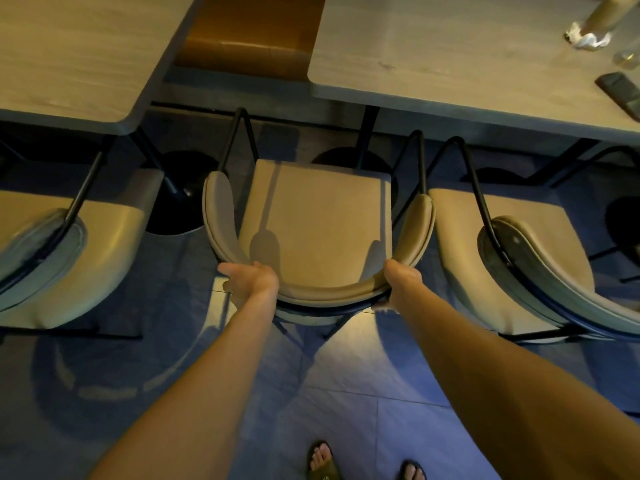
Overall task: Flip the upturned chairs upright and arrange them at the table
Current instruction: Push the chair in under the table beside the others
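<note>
Head view: both hands' fingers (227, 268) clasp middle chair (317, 216), neighbour chairs (512, 237) apparently touching.

- The middle chair (318, 220) you see has a tan seat and backrest on a black metal frame.
- The left chair (86, 251) and right chair (512, 271) match it in tan.
- Both tabletops (450, 57) show pale grey wood grain.
- The bench cushion (252, 26) is orange-brown.
- The floor tiles (363, 393) look blue-grey.

Dim room, blue-lit tiled floor (363, 393), brown bench (249, 32) behind.
</note>
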A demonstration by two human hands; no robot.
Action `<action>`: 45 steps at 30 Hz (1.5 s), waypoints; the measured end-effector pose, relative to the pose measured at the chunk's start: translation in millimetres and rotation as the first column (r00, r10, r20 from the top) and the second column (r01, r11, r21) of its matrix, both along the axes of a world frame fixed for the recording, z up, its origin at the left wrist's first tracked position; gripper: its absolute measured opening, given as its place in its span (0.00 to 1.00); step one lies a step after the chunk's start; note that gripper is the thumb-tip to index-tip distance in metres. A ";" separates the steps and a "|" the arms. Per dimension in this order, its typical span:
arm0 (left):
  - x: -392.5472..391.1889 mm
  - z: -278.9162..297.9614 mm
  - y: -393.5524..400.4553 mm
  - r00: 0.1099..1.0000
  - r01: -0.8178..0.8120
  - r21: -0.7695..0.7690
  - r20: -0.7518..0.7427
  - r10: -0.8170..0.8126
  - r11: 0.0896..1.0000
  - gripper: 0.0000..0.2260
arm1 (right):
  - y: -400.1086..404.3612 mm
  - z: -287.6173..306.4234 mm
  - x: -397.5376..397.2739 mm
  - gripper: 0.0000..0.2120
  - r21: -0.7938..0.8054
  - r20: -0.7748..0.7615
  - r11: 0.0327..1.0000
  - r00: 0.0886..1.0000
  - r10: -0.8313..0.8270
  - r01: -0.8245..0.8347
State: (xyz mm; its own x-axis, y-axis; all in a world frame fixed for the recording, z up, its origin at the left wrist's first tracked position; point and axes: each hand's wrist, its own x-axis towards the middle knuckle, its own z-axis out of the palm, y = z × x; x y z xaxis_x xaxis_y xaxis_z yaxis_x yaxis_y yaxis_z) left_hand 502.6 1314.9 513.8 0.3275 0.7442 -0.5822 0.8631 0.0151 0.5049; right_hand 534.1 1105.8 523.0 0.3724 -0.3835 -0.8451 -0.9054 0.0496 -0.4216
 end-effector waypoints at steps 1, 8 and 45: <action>-0.4 1.3 0.4 1.000 0.007 -0.011 0.010 -0.007 1.000 0.18 | -2.6 -0.2 -0.3 0.19 0.019 0.008 1.000 1.000 0.014 -0.014; -8.9 12.5 -12.6 1.000 -0.001 -0.093 0.024 0.003 0.996 0.25 | -35.4 9.2 -14.6 0.40 -0.037 0.066 0.985 0.983 0.170 -0.167; 16.0 35.8 -491.9 0.983 0.178 -0.730 0.109 -0.146 0.660 0.39 | -493.8 -44.3 -30.3 0.24 0.162 -0.059 0.916 0.930 -0.362 0.366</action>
State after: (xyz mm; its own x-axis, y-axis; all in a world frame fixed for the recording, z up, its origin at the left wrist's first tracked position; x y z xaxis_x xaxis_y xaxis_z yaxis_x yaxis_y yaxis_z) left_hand 518.5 823.0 549.6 0.4345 0.0140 -0.9006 0.8690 0.2562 0.4233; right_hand 503.8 612.0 478.8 0.2101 -0.3403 -0.9166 -0.8223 0.4457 -0.3539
